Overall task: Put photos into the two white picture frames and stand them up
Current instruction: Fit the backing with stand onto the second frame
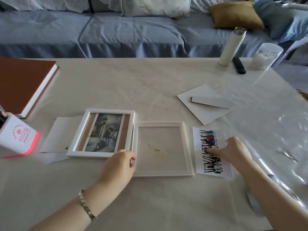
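Two white picture frames lie flat side by side on the table. The left frame holds a dark black-and-white photo. The right frame is empty, and the tablecloth shows through its glass. A colour photo of a row of people lies just right of the empty frame. My left hand rests at the left frame's near right corner, fingers curled against its edge. My right hand presses its fingertips flat on the colour photo.
A frame backing board with its stand leg lies at the back right. White sheets sit under the left frame. A brown book, a white pen holder, a white bottle, a black remote and a clear jar stand around the edges.
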A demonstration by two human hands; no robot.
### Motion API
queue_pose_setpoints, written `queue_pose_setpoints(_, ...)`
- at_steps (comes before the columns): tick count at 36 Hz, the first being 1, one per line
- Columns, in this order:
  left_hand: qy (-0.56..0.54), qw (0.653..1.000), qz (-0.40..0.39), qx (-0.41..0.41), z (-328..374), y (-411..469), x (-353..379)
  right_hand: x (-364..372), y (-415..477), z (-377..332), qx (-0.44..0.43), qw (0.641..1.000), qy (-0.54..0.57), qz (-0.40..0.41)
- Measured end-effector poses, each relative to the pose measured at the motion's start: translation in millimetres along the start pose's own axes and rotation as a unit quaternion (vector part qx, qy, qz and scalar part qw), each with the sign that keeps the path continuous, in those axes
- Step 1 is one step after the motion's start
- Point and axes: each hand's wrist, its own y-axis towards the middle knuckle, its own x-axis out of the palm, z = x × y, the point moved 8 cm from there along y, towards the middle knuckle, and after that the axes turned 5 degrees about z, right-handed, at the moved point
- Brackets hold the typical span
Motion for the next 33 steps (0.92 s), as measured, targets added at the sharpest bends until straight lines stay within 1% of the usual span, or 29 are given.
queue_pose_setpoints(3,-0.007,1.000,-0.006,0.004,-0.7,0.7,1.0,-5.6,-2.3,-7.8,-0.034,0.996,0.081,0.011)
queue_pose_setpoints(5,-0.006,1.000,-0.020,0.008,-0.9,0.4,2.3,-21.3,-8.7,-18.6,-0.060,0.986,0.153,0.037)
queue_pose_setpoints(7,-0.006,1.000,-0.028,0.014,-0.7,-0.4,2.4,-46.3,-18.3,-32.0,-0.097,0.968,0.215,0.090)
queue_pose_setpoints(9,0.013,0.999,-0.024,0.027,2.6,-1.7,1.1,-71.8,-33.6,-48.6,-0.152,0.946,0.249,0.139)
queue_pose_setpoints(11,0.037,0.998,0.006,0.052,11.4,-3.5,-5.0,-87.3,-49.3,-65.1,-0.191,0.927,0.290,0.143)
queue_pose_setpoints(13,0.037,0.989,0.071,0.122,30.1,-5.5,-15.9,-87.9,-59.6,-76.8,-0.192,0.912,0.352,0.093)
queue_pose_setpoints(15,0.010,0.967,0.134,0.218,53.6,-12.8,-28.5,-74.9,-67.0,-84.9,-0.157,0.896,0.414,0.015)
queue_pose_setpoints(17,-0.005,0.942,0.152,0.300,71.0,-21.5,-32.4,-55.0,-74.2,-92.2,-0.119,0.880,0.457,-0.059)
queue_pose_setpoints(18,0.001,0.933,0.152,0.327,76.9,-24.7,-32.4,-45.1,-77.9,-95.7,-0.103,0.869,0.476,-0.087)
queue_pose_setpoints(21,0.028,0.909,0.184,0.372,83.7,-30.1,-32.7,-21.6,-89.7,-106.7,-0.077,0.847,0.504,-0.153)
queue_pose_setpoints(23,0.020,0.889,0.231,0.394,85.6,-34.6,-40.7,-12.5,-98.0,-113.6,-0.080,0.832,0.514,-0.192)
queue_pose_setpoints(25,0.000,0.874,0.266,0.407,85.0,-38.8,-50.6,-9.5,-102.4,-117.4,-0.093,0.825,0.517,-0.208)
queue_pose_setpoints(27,-0.037,0.878,0.273,0.391,80.7,-37.7,-59.4,-11.4,-102.2,-116.6,-0.091,0.817,0.532,-0.203)
queue_pose_setpoints(29,-0.114,0.900,0.271,0.322,68.3,-29.2,-68.2,-14.1,-96.2,-112.6,-0.094,0.810,0.549,-0.182)
queue_pose_setpoints(31,-0.202,0.921,0.256,0.213,55.8,-18.2,-78.1,-17.3,-88.5,-107.5,-0.123,0.839,0.509,-0.147)
queue_pose_setpoints(32,-0.264,0.925,0.234,0.143,48.0,-11.9,-78.9,-18.5,-86.4,-106.8,-0.143,0.852,0.484,-0.138)
queue_pose_setpoints(33,-0.343,0.915,0.198,0.076,41.6,-6.3,-75.0,-19.3,-85.1,-107.6,-0.159,0.858,0.470,-0.135)
